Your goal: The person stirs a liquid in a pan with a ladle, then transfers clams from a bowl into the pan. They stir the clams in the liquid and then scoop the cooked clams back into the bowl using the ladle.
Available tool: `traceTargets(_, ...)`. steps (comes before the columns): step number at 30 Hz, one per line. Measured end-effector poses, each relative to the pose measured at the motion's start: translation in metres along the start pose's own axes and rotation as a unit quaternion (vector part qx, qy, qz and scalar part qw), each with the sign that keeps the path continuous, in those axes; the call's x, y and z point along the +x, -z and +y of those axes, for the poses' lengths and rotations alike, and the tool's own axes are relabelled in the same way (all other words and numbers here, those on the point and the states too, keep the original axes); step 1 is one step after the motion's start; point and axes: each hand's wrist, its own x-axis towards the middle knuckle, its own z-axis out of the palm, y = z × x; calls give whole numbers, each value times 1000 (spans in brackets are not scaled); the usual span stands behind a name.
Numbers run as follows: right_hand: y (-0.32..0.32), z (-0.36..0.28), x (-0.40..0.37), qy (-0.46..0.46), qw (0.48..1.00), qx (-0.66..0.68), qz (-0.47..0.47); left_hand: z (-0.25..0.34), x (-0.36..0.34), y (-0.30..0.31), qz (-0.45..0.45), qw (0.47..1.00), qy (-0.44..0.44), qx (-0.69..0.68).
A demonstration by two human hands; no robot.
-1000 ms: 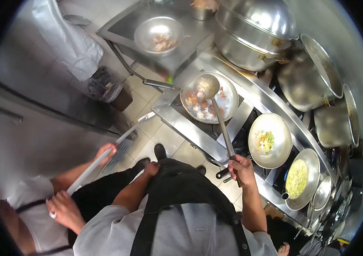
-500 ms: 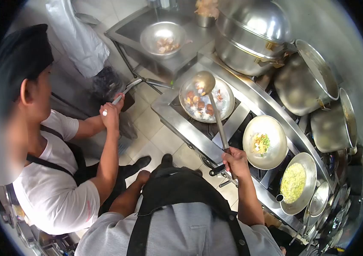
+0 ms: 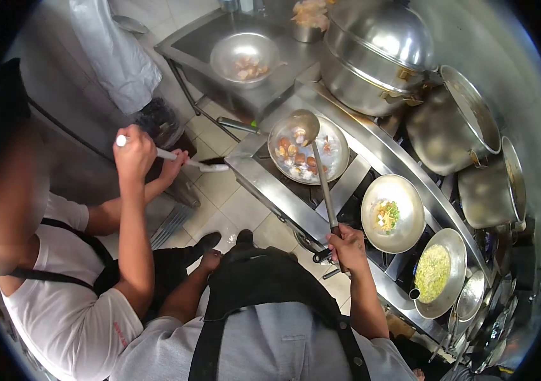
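Note:
My right hand (image 3: 350, 247) is closed around the brown grip of a long ladle (image 3: 325, 193). The ladle's bowl is over a pan (image 3: 346, 155) at the far left of the stove, where brown and whitish pieces (image 3: 299, 157) sit in pale liquid. My left hand (image 3: 212, 260) hangs low beside my black apron (image 3: 251, 286), close to my left leg; its fingers are too small and partly hidden to read. Beside the ladle's pan stands a pale pan (image 3: 410, 228) with chopped green and yellow pieces.
A third pan (image 3: 459, 273) holds yellow-green chopped food. Large steel pots (image 3: 454, 136) line the back of the stove. At my left a co-worker (image 3: 67, 279) holds a white-handled tool (image 3: 175, 155). A steel bowl (image 3: 219, 54) rests on the side counter.
The co-worker has swung the white-handled tool lower and leaned further left. My right hand and the ladle have barely shifted.

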Motion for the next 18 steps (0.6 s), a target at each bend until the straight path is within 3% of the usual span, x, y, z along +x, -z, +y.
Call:
traceTargets(1, 1, 0, 2, -16, 1000, 23, -4, -2, 0, -1, 2, 1000, 4, -2)
traceTargets(3, 2, 2, 4, -23, 996, 83, -24, -26, 11, -9, 1, 989, -117, 94)
traceTargets(6, -1, -1, 4, -39, 985, 160, -43, -36, 14, -12, -20, 998, -55, 5)
traceTargets(9, -4, -2, 1, -16, 998, 61, -18, -34, 13, -13, -16, 998, -16, 55)
traceTargets(13, -7, -2, 0, -7, 999, 42, 0, -46, 13, -14, 3, 1000, -18, -1)
traceTargets(15, -6, 1, 2, -8, 999, 41, 0, -68, 26, -23, 4, 992, -100, 77)
traceTargets(18, -7, -2, 2, 0, 1000, 22, -2, -73, 32, -21, -10, 995, -78, 61)
